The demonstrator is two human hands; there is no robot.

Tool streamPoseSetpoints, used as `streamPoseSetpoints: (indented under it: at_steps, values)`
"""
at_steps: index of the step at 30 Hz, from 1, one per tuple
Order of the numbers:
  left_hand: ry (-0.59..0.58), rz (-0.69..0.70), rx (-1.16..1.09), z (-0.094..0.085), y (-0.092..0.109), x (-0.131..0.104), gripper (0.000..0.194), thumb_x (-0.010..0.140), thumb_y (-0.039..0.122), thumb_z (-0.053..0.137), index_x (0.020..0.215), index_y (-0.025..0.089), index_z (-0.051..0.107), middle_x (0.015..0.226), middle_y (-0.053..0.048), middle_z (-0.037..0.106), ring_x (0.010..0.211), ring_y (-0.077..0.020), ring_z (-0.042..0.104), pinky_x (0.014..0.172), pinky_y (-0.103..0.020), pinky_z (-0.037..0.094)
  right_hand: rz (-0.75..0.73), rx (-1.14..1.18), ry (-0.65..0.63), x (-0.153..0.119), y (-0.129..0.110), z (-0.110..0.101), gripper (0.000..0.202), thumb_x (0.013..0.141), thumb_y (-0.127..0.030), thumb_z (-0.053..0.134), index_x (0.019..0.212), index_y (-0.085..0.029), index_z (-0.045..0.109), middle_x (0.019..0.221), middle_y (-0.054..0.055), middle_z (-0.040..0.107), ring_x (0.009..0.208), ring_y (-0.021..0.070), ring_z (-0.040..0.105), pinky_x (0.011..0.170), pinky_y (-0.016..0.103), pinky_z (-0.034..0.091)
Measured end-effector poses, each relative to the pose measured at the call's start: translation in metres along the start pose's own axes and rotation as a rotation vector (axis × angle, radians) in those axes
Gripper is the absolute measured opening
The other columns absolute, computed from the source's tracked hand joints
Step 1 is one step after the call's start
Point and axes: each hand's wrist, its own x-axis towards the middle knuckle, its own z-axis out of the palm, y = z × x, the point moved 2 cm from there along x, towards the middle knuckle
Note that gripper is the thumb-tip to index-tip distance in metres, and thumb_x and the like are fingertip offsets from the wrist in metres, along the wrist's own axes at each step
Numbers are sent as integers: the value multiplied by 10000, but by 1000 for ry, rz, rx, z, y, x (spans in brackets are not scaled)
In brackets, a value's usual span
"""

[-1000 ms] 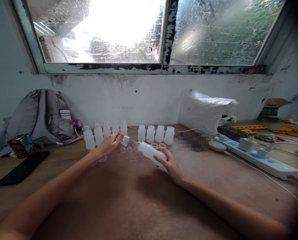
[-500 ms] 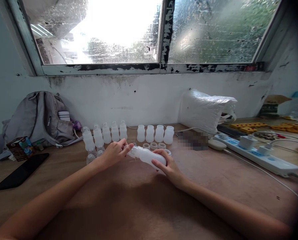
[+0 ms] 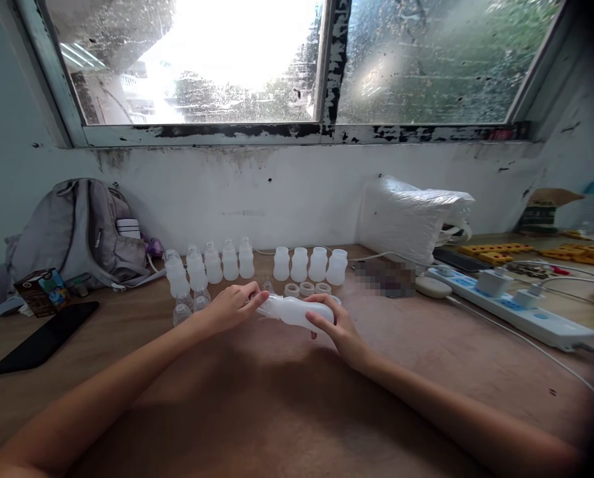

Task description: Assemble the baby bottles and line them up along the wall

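Moved onto the bottle [image 3: 297, 312] since earlier, the cap [image 3: 272, 307] is pinched by the left hand [image 3: 234, 307], while the right hand [image 3: 341, 334] grasps the body, probably light, slippery, best held there.

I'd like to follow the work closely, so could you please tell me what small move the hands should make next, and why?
Probably the left hand should press the clear cap gently onto the bottle: that hand is at the cap's end, the cap is at the bottle's neck, and the right hand grips the bottle's body. Whether the cap is fully seated, I cannot tell.
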Motion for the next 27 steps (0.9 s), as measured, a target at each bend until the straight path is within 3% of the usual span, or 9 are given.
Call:
streamPoseSetpoints:
  at_steps: [6, 10, 14, 18, 27]
  values:
    - [-135, 69, -73, 6, 6, -5, 384, 834, 518, 360, 1013, 203, 487, 732, -2, 592, 641, -142, 537, 591, -227, 388, 235, 116, 37, 1, 5, 1, 297, 766, -470, 500, 856, -187, 507, 621, -17, 504, 357, 70, 442, 262, 174, 329]
    - [-130, 114, -48, 11, 4, -6, 491, 717, 509, 554, 1089, 202, 467, 926, -48, 592, 710, -162, 553, 648, -258, 412, 301, 151, 57, 3, 7, 1, 298, 761, -482, 491, 822, -191, 511, 602, -9, 506, 330, 68, 433, 233, 166, 304]
    - [-102, 154, -45, 16, 3, -5, 426, 727, 450, 569, 1054, 192, 486, 950, -50, 594, 744, -165, 560, 679, -265, 419, 315, 134, 41, 3, 8, 0, 298, 762, -487, 487, 788, -190, 495, 503, -31, 467, 311, 82, 420, 231, 166, 291]
    - [-9, 225, -58, 22, 9, -8, 407, 704, 455, 600, 982, 171, 513, 861, -40, 599, 703, -155, 557, 622, -245, 423, 261, 98, 66, 0, 5, -3, 289, 758, -480, 486, 746, -191, 487, 531, -29, 465, 328, 78, 404, 238, 165, 266]
    - [248, 403, -126, 36, 27, -22, 383, 688, 443, 612, 903, 142, 515, 756, -44, 557, 589, -114, 499, 536, -225, 425, -33, -43, 219, -17, -1, -13, 270, 768, -446, 453, 715, -198, 546, 601, -1, 470, 451, 110, 412, 360, 216, 284]
